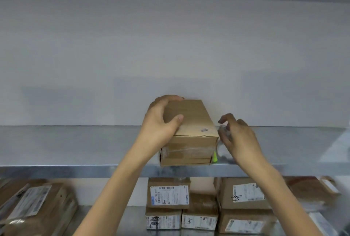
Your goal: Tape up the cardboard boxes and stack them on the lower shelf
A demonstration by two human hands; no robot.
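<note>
A brown cardboard box (193,133) stands on the grey metal upper shelf (75,145), its near end at the shelf's front edge. Clear tape crosses its front face. My left hand (161,122) grips the box's top left side, thumb on the lid. My right hand (238,137) is at the box's right side, fingers curled around a clear tape roll (223,141) with a green piece (215,156) at its bottom. The roll is blurred and partly hidden by the hand.
On the lower shelf (132,216) below stand several labelled cardboard boxes: a stack in the middle (168,194), more to the right (244,194), and a larger one at the far left (34,205). A pale wall backs the upper shelf.
</note>
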